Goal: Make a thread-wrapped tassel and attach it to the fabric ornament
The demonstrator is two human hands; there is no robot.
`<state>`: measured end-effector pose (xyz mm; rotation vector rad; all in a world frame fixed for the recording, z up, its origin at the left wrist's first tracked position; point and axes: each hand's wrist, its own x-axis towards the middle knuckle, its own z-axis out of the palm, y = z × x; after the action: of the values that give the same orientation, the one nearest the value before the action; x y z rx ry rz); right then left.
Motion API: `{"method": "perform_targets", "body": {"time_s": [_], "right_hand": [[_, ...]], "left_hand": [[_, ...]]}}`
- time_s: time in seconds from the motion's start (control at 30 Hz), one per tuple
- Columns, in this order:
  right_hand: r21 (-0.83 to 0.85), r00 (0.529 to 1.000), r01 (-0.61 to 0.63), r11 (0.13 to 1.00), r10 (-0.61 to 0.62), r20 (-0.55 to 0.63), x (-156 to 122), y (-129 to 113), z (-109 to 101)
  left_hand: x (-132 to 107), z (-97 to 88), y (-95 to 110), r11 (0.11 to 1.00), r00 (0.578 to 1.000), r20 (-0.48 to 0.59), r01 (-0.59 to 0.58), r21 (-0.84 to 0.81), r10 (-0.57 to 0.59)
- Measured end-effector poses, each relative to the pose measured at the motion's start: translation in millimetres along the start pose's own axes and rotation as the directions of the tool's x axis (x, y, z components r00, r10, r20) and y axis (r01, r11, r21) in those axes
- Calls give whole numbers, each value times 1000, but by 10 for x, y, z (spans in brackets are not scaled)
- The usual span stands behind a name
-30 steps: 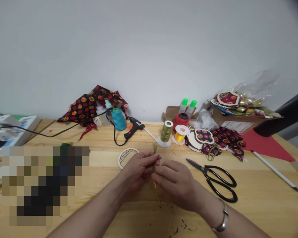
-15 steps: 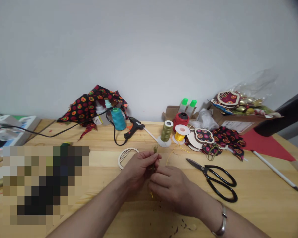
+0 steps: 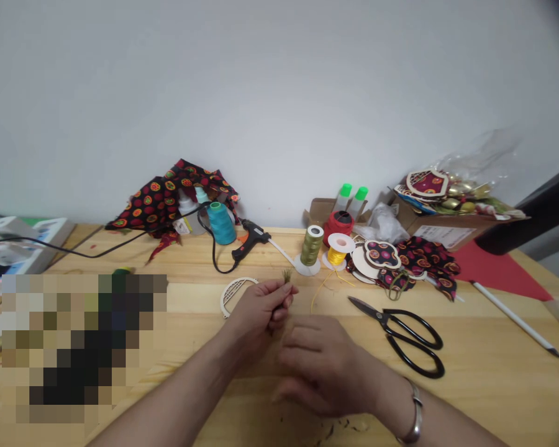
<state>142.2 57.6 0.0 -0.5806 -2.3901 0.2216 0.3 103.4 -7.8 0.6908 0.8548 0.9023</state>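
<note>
Between the thumb and fingers of my left hand (image 3: 265,304) is a small bundle of olive-green threads (image 3: 287,275), its frayed ends poking up past the fingertips. My right hand (image 3: 323,366), wearing a silver bangle (image 3: 415,413), is just below and to the right, slightly apart from the left. Motion blurs its curled fingers, so what they hold, if anything, is unclear. Left of the bundle lies a round wooden lattice frame (image 3: 224,297), partly behind my left hand. Black-handled scissors (image 3: 386,321) lie open on the right.
Behind the hands stand an olive thread spool (image 3: 313,247), a yellow cord spool (image 3: 338,256) and a teal thread cone (image 3: 222,225). A hot glue gun (image 3: 249,242) lies near the wall. Patterned fabric (image 3: 153,195) is heaped left. Dark scraps (image 3: 338,428) lie in front; a white pen (image 3: 515,318) lies right.
My right hand has moved down, away from the left hand, and its fingers have blurred. My left hand and the thread bundle have shifted slightly left.
</note>
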Motion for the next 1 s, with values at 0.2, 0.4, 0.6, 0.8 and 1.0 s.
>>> {"method": "perform_targets", "body": {"time_s": [0.2, 0.4, 0.6, 0.8, 1.0], "right_hand": [[418, 643, -625, 660, 738, -205, 20, 193, 1], [790, 446, -587, 178, 885, 132, 55, 327, 16], [835, 456, -536, 125, 875, 161, 63, 254, 3], [839, 392, -532, 114, 912, 124, 70, 280, -39], [883, 355, -461, 83, 930, 98, 39, 343, -52]], "left_hand": [[-27, 29, 20, 994, 999, 31, 31, 103, -35], [-63, 69, 17, 977, 997, 62, 41, 209, -56], [-104, 97, 12, 957, 994, 78, 54, 286, -79], [-94, 79, -38, 974, 985, 154, 46, 220, -81], [-52, 50, -36, 980, 967, 162, 193, 51, -199]]}}
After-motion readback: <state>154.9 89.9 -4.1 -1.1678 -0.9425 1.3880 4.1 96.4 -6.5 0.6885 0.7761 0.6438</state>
